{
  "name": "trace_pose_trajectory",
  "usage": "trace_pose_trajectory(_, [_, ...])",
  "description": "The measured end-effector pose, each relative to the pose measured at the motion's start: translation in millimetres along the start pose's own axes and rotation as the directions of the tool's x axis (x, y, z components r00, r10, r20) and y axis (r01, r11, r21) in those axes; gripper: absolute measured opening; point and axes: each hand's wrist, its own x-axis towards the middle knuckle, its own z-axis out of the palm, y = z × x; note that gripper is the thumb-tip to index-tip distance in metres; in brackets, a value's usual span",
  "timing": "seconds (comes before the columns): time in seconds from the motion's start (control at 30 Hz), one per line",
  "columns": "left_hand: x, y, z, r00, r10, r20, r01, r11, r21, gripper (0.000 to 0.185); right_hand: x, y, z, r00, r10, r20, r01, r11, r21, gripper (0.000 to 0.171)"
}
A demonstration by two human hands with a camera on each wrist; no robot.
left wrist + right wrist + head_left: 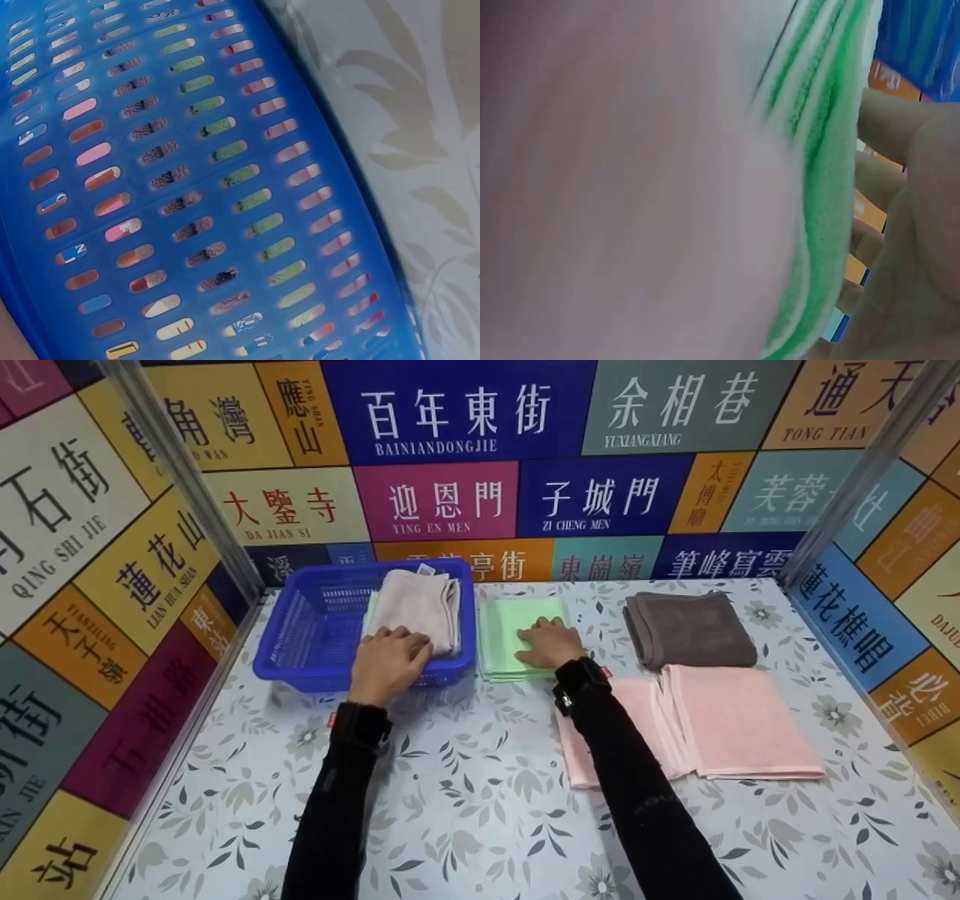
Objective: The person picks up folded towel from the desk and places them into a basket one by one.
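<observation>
Right hand [551,643] flat atop soft, limp green towel [510,637], best pinched at folded edge; left hand [390,656] curled over beige towel [420,607] in basket [300,652].

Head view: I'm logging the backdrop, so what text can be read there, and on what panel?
"百年東街 BAINIANDONGJIE": blue panel
"余相巷 YUXIANGXIANG": grey-green panel
"迎恩門 YING EN MEN": magenta panel
"子城門 ZI CHENG MEN": dark blue panel
"大鑒寺 DA JIAN SI": cream panel
"QING SHI JIE": white panel
Towels, basket: no text; other panels cut off.

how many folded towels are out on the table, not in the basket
3: a green towel under the right hand, a brown towel at the back right, and a pink towel nearer. More may lie stacked unseen.
</observation>
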Motion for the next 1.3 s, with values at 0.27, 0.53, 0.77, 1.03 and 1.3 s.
trace_pose_trajectory(0.27, [0.6, 4.3, 4.5, 1.000, 0.011, 0.001, -0.011, 1.000, 0.008, 0.050, 9, -36, 15, 0.999, 0.002, -0.051, -0.006, 0.998, -0.066, 0.051])
trace_pose_trajectory(0.53, [-0.9, 2.9, 3.6, 1.000, -0.001, 0.000, 0.001, 1.000, 0.012, 0.048, -1, -48, 17, 0.999, -0.001, -0.054, -0.004, 0.995, -0.103, 0.055])
trace_pose_trajectory(0.77, [-0.6, 1.0, 1.7, 1.000, -0.004, 0.011, 0.004, 1.000, 0.006, 0.049, -16, -62, 21, 0.999, -0.009, -0.044, 0.002, 0.986, -0.169, 0.056])
trace_pose_trajectory(1.03, [0.4, -1.6, -0.9, 1.000, 0.002, 0.007, -0.002, 1.000, 0.008, 0.050, -47, -71, 29, 0.994, -0.092, -0.055, 0.080, 0.977, -0.197, 0.057])
trace_pose_trajectory(1.3, [1.3, -1.3, 0.9, 1.000, 0.005, 0.011, -0.005, 1.000, 0.008, 0.050, -90, -75, 40, 0.983, -0.172, -0.070, 0.151, 0.960, -0.235, 0.054])
